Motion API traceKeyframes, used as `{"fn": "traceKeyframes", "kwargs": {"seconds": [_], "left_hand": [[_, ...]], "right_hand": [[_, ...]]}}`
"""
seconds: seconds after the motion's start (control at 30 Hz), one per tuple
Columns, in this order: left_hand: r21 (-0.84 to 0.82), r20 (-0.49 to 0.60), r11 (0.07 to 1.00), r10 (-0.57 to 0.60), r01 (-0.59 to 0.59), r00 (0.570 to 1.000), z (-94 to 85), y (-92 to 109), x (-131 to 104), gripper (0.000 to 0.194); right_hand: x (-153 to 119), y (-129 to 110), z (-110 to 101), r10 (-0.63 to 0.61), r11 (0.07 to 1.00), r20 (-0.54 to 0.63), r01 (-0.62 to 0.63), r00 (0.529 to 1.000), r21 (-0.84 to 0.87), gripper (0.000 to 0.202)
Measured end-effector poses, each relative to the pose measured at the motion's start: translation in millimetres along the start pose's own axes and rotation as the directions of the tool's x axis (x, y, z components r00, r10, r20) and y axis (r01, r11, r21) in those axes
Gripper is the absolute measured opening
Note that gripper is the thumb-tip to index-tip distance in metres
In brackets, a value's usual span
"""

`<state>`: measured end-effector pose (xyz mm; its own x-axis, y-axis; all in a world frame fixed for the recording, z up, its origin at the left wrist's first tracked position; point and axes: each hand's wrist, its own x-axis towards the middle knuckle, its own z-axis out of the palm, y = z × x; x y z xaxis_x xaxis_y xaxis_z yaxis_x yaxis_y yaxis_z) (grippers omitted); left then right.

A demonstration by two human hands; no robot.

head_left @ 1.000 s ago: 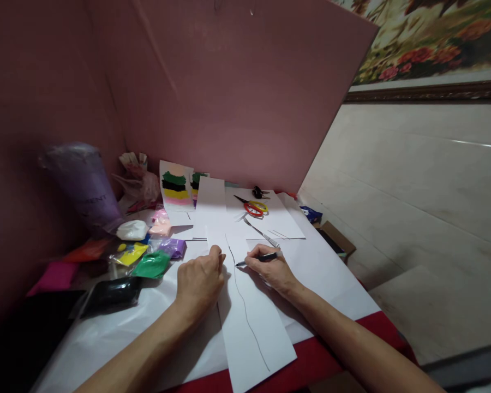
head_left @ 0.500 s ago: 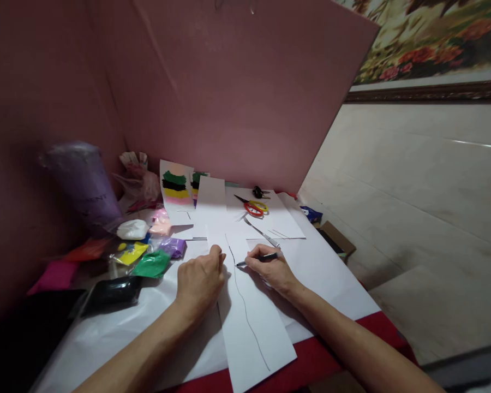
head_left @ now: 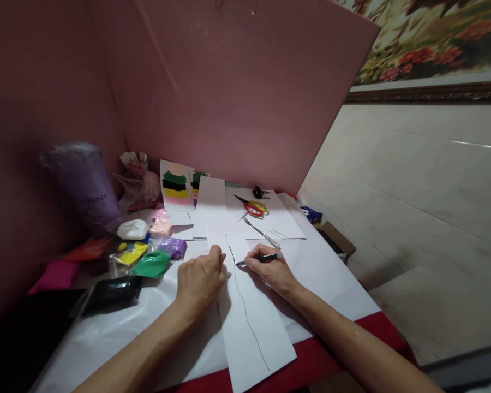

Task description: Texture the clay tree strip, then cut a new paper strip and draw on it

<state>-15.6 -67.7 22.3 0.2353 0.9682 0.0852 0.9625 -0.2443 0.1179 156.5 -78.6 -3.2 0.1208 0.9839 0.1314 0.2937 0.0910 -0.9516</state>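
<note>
A long sheet of white paper [head_left: 262, 338] lies lengthwise before me, with a thin wavy dark line running down it; the line's upper stretch is thicker and darker. My right hand [head_left: 272, 271] holds a black pen [head_left: 265, 257], its tip on the line near the lower end of the thick stretch. Curled into a fist, my left hand [head_left: 199, 278] rests along the sheet's left edge. Its fingertips are turned away from view, so whether they grip anything cannot be seen.
Beyond the sheet lie a fork [head_left: 259, 231], scissors [head_left: 251, 206] and keys [head_left: 259, 192]. Several bagged coloured packets, including green [head_left: 151, 264] and black [head_left: 113, 293], crowd the left side. A purple wrapped cylinder [head_left: 85, 185] stands behind them. A pink panel [head_left: 229, 98] rises at the back.
</note>
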Motion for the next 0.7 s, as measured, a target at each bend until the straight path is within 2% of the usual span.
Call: {"fn": "traceKeyframes", "kwargs": {"seconds": [0.27, 0.47, 0.7], "left_hand": [[-0.009, 0.022, 1.0, -0.002, 0.002, 1.0, -2.7, 0.6, -1.8, 0.034], [-0.012, 0.011, 1.0, 0.002, -0.002, 1.0, -2.3, 0.2, -1.8, 0.034], [-0.009, 0.002, 1.0, 0.002, -0.002, 1.0, -0.9, 0.5, -1.0, 0.034]], "right_hand": [[-2.4, -2.4, 2.7, 0.094, 0.976, 0.007, -0.094, 0.996, 0.196, 0.011], [-1.8, -0.6, 1.0, 0.001, 1.0, -0.033, -0.001, 0.999, 0.013, 0.009], [-1.9, 3.8, 1.0, -0.006, 1.0, -0.015, 0.006, 1.0, -0.007, 0.007]]}}
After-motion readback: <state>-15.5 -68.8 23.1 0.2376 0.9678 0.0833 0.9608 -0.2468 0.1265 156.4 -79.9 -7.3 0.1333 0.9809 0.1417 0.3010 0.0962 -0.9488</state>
